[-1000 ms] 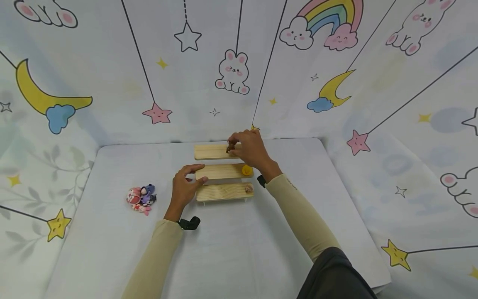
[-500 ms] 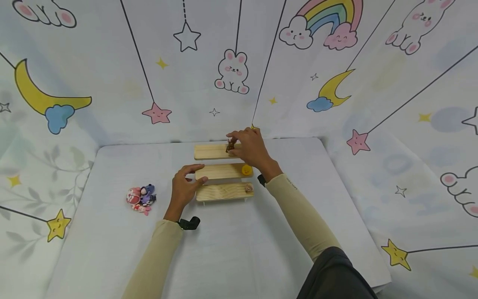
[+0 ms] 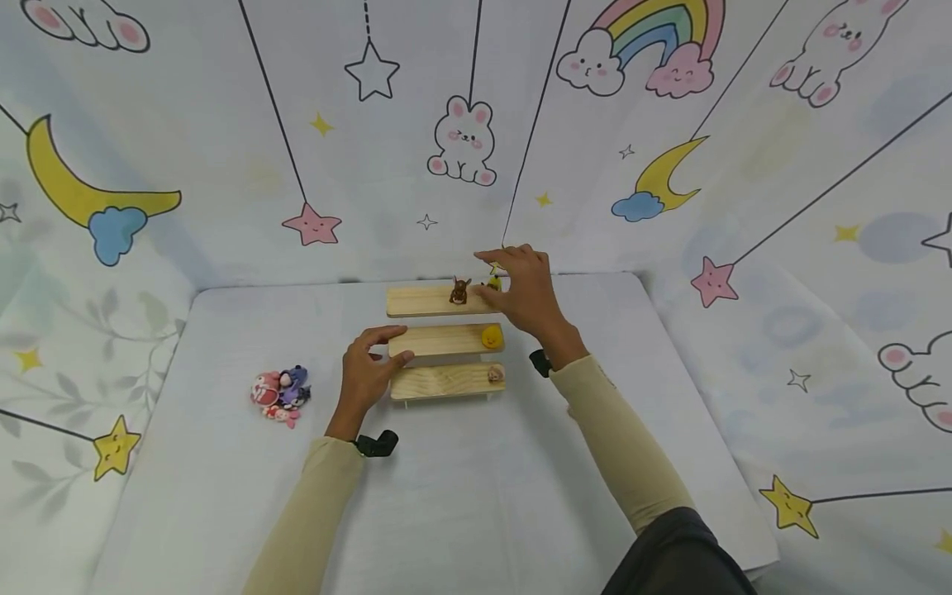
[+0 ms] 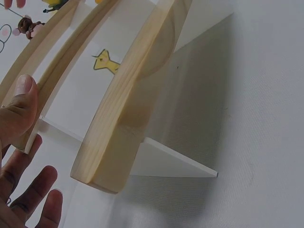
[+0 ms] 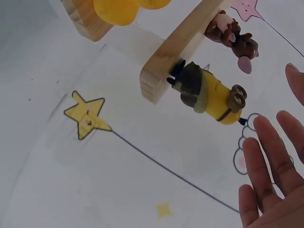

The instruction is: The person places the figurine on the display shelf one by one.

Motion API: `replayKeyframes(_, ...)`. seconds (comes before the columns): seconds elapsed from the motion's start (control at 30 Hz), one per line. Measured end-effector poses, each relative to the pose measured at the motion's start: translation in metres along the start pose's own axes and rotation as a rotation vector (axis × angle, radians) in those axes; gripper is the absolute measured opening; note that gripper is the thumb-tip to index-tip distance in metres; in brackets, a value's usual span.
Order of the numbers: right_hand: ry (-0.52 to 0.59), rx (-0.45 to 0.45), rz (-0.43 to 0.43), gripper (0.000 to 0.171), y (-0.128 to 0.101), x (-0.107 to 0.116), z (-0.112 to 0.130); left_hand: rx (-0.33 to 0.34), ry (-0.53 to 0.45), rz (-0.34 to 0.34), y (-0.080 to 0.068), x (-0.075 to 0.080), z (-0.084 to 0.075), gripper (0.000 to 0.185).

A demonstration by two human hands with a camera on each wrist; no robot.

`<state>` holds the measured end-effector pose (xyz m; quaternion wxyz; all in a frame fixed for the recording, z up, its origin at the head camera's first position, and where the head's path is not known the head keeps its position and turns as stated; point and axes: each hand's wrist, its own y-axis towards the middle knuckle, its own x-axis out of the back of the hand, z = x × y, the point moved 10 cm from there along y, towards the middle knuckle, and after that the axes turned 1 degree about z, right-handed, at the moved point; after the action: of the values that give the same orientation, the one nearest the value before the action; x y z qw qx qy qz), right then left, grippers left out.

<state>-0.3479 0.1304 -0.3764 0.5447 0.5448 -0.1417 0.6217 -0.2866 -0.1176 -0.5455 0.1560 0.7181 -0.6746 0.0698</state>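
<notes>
A three-tier wooden shelf point(image 3: 431, 341) stands in the middle of the table. My left hand point(image 3: 364, 376) grips the left end of its middle board, thumb on top and fingers below. My right hand point(image 3: 531, 289) is at the right end of the top board, fingers spread and holding nothing. Beside it a Minion figurine point(image 5: 218, 97) stands on that end. Left of the Minion sits a brown animal figurine with large ears point(image 3: 459, 291). A round yellow figurine point(image 3: 492, 337) is on the middle board's right end. A tiny pinkish-brown figurine point(image 3: 495, 375) sits on the bottom board.
On the left of the white table point(image 3: 223, 487) lies a cluster of several small figurines point(image 3: 281, 395), pink, red and purple. Behind the shelf rises a printed cloth backdrop point(image 3: 402, 182). White supports point(image 4: 175, 159) hold up the boards.
My right hand has let go of the brown animal figurine and moved right, to beside the Minion. The brown figurine stays on the top board. My left hand keeps its place.
</notes>
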Motion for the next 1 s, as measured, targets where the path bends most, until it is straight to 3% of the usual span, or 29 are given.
replayKeyframes(0.13, 0.027, -0.003, -0.064, 0.056, -0.009, 0.015, -0.005, 0.0, 0.007, 0.001, 0.0, -0.001, 0.0, 0.051)
replayKeyframes(0.4, 0.087, -0.077, -0.113, 0.058, -0.034, 0.034, -0.024, 0.001, 0.012, 0.005, -0.001, -0.002, 0.001, 0.05)
replayKeyframes(1.0, 0.158, -0.249, -0.159, 0.054, -0.111, 0.047, -0.082, 0.014, 0.005, 0.001, 0.002, -0.002, 0.003, 0.048)
